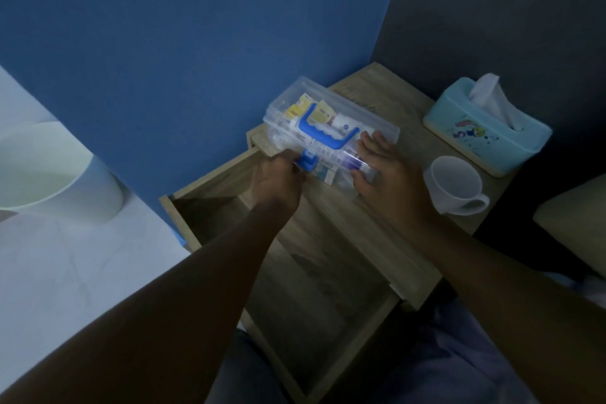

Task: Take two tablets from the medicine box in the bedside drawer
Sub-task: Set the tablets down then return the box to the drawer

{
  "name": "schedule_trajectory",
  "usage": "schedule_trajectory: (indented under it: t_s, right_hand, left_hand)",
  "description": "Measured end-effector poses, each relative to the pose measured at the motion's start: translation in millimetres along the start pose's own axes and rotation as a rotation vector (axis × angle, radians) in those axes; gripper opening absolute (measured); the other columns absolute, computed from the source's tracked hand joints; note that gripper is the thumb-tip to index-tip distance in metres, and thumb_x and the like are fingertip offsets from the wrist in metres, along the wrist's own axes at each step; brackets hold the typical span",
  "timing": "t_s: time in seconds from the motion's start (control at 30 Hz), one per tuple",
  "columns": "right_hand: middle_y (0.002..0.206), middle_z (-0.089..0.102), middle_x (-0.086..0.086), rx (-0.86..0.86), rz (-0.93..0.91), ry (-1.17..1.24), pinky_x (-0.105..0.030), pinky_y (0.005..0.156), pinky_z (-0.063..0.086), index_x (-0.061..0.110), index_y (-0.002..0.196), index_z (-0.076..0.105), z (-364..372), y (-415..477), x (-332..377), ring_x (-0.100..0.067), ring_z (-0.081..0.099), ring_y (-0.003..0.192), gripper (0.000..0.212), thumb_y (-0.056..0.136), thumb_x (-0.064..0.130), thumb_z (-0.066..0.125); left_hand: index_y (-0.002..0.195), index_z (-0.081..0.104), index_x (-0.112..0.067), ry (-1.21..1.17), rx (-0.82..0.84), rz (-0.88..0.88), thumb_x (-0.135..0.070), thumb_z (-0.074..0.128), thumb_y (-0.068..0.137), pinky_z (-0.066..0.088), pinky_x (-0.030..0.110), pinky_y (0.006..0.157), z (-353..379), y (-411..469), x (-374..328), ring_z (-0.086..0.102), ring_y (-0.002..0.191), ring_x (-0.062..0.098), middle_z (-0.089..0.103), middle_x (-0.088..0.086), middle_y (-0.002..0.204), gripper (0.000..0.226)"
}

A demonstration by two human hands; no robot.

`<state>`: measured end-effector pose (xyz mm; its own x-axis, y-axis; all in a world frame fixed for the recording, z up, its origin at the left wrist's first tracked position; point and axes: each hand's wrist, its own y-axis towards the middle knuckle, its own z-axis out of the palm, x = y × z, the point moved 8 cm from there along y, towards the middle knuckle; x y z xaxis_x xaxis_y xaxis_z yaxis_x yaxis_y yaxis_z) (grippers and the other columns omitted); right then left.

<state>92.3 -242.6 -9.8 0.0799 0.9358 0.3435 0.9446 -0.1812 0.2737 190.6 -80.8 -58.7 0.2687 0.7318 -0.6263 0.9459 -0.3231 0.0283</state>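
A clear plastic medicine box [331, 102] with a blue carry handle [323, 133] rests on the wooden bedside table [377, 92]. Packets and small bottles show through its lid. My left hand [278, 180] pinches the blue latch [306, 165] on the box's front side. My right hand [385, 170] lies flat against the box's right end, fingers spread over the lid corner. Below the table top, the drawer [314, 289] stands pulled out, and its inside looks bare.
A white mug [457, 185] stands just right of my right hand. Behind it sits a light blue tissue box [485, 131] with a tissue sticking up. A pale round bin [49, 170] is on the floor at left. A blue wall rises behind the table.
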Motion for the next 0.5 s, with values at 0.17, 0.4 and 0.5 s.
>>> schedule_trajectory:
  t_s: [0.17, 0.4, 0.5]
  right_hand:
    - [0.148, 0.051, -0.015, -0.007, -0.006, 0.012, -0.034, 0.116, 0.033, 0.002, 0.138, 0.055, -1.6, -1.6, 1.0, -0.025, 0.040, 0.144, 0.046, 0.095, 0.018, 0.062]
    - [0.148, 0.051, -0.014, -0.019, 0.006, 0.063, -0.034, 0.117, 0.033, 0.000, 0.137, 0.055, -5.2, -0.9, 2.5, -0.025, 0.039, 0.145, 0.047, 0.094, 0.015, 0.063]
    - [0.147, 0.052, -0.016, -0.037, -0.003, 0.087, -0.039, 0.117, 0.037, -0.001, 0.136, 0.056, -6.8, -1.6, 3.3, -0.026, 0.041, 0.144, 0.046, 0.093, 0.014, 0.064]
  left_hand:
    - [0.124, 0.060, -0.022, -0.027, -0.037, 0.033, -0.040, 0.064, 0.088, 0.055, 0.039, 0.084, -8.2, -7.6, 0.0, 0.065, 0.096, 0.012, 0.071, -0.004, 0.107, 0.040]
    - [0.119, 0.066, -0.021, -0.244, -0.056, -0.017, -0.037, 0.066, 0.087, 0.049, 0.021, 0.080, -11.8, -11.8, 3.2, 0.064, 0.101, 0.006, 0.071, -0.004, 0.112, 0.036]
    - [0.121, 0.067, -0.018, -0.304, -0.082, -0.035, -0.035, 0.065, 0.089, 0.055, 0.025, 0.085, -14.4, -11.8, -4.9, 0.066, 0.100, 0.005, 0.073, -0.004, 0.110, 0.036]
